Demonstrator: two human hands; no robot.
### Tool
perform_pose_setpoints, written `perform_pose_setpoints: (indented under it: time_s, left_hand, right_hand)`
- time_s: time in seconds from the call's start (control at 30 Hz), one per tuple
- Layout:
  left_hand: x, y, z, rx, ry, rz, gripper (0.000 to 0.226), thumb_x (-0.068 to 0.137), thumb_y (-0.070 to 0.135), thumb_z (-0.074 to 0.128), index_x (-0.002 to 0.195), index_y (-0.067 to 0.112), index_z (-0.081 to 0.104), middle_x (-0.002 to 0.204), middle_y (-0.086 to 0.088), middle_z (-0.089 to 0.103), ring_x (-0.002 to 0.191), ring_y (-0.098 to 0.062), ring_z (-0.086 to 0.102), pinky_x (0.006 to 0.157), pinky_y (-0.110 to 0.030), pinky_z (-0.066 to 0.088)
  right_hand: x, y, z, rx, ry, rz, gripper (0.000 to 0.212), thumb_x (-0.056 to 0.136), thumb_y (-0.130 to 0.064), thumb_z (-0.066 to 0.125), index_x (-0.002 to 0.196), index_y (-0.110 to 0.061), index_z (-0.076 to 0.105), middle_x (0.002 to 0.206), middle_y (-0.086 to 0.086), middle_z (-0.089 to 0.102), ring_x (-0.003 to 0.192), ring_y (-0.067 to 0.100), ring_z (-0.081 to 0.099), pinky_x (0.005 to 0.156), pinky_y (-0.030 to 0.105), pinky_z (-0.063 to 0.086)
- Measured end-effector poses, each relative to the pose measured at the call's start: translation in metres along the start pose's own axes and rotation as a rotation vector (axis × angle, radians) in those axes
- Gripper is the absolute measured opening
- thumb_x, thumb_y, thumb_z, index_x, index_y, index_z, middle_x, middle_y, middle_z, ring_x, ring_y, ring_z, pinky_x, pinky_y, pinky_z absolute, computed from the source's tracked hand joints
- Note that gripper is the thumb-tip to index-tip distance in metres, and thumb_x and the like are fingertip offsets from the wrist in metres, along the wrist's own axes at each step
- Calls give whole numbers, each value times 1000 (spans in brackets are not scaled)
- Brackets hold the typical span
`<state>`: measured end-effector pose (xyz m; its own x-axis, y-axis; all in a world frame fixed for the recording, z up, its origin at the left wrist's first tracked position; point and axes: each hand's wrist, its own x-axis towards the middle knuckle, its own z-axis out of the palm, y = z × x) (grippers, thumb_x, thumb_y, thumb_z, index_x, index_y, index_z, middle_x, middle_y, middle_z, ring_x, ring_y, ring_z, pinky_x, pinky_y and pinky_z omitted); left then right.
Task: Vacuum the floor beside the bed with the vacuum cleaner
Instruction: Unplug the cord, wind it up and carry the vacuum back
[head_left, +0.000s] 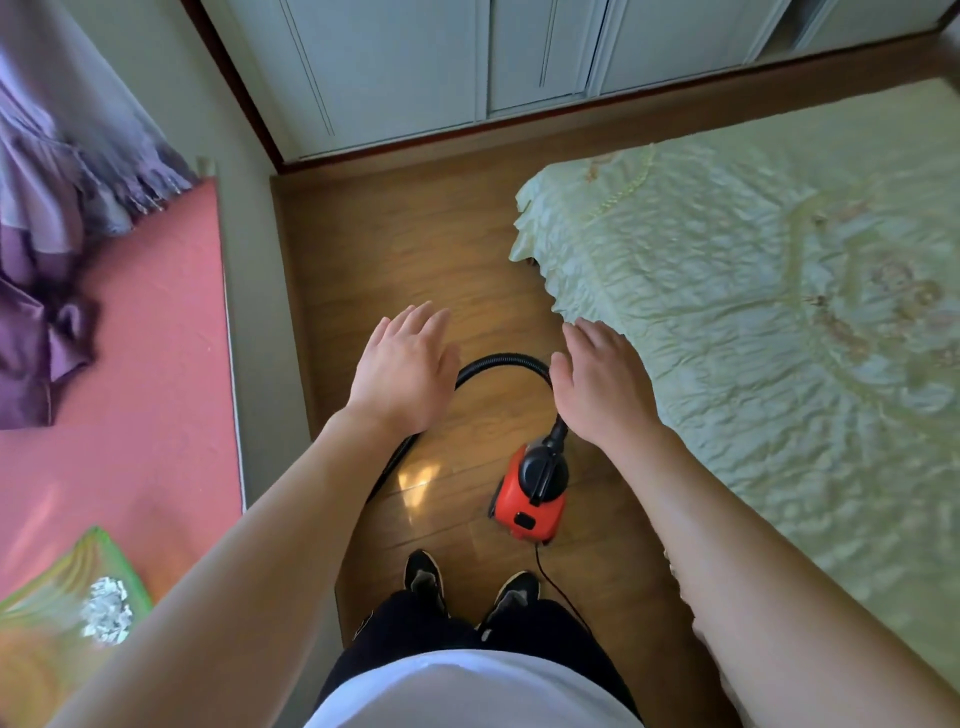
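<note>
A small red and black vacuum cleaner (530, 493) stands on the wooden floor (415, 249) just ahead of my feet, beside the bed (753, 291). Its black hose (498, 359) arcs up from the body, curves left and runs down behind my left forearm. A thin cord (550, 577) trails back from the body. My left hand (402, 366) and my right hand (602, 384) are stretched out palm down above the hose, fingers straight, holding nothing.
A pale green quilted cover hangs over the bed's edge on the right. A pink-topped ledge (135, 374) with purple curtains (47, 218) and a green cushion (67, 613) lines the left. White wardrobe doors (415, 67) close off the far end.
</note>
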<state>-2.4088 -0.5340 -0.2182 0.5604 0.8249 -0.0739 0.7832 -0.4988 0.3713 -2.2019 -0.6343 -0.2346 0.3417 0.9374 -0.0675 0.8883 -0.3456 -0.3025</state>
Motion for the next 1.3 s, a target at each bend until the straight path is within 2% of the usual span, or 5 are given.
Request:
perform_pose_setpoints:
  time_s: [0.33, 0.5, 0.63, 0.83, 1.3]
  left_hand:
    - [39, 21, 1, 35, -64, 107, 54, 106, 39, 33, 155, 18, 35, 163, -5, 32, 153, -23, 20, 123, -39, 10]
    - [82, 36, -4, 38, -109, 270, 53, 105, 34, 35, 154, 15, 35, 163, -7, 32, 153, -25, 21, 123, -39, 11]
    - [111, 51, -10, 42, -137, 384, 54, 105, 35, 34, 155, 15, 34, 164, -6, 30, 153, -25, 19, 123, -38, 7]
    - [136, 76, -13, 71, -215, 587, 56, 105, 36, 34, 157, 14, 31, 165, -11, 27, 154, -27, 18, 125, -40, 8]
    - [83, 169, 22, 73, -390, 934, 54, 108, 36, 32, 158, 17, 29, 167, -8, 23, 155, -22, 14, 125, -41, 6]
  right_hand:
    - [6, 22, -23, -28, 15, 116, 51, 106, -31, 40, 146, -1, 48, 151, 14, 49, 139, 31, 42, 117, 44, 31]
    - [5, 31, -31, -39, 89, 292, 43, 103, -29, 44, 129, 2, 59, 130, 18, 62, 121, 36, 54, 104, 46, 40]
    - [1, 34, -39, -32, 134, 392, 46, 104, -28, 45, 136, 3, 56, 138, 19, 58, 128, 36, 52, 109, 47, 38]
    - [-20, 35, -49, -38, 175, 569, 44, 104, -28, 45, 133, 3, 56, 132, 19, 60, 124, 36, 52, 108, 46, 39]
    - [-157, 41, -54, -5, 304, 944, 52, 107, -32, 41, 147, 0, 45, 152, 17, 47, 141, 32, 40, 120, 43, 26]
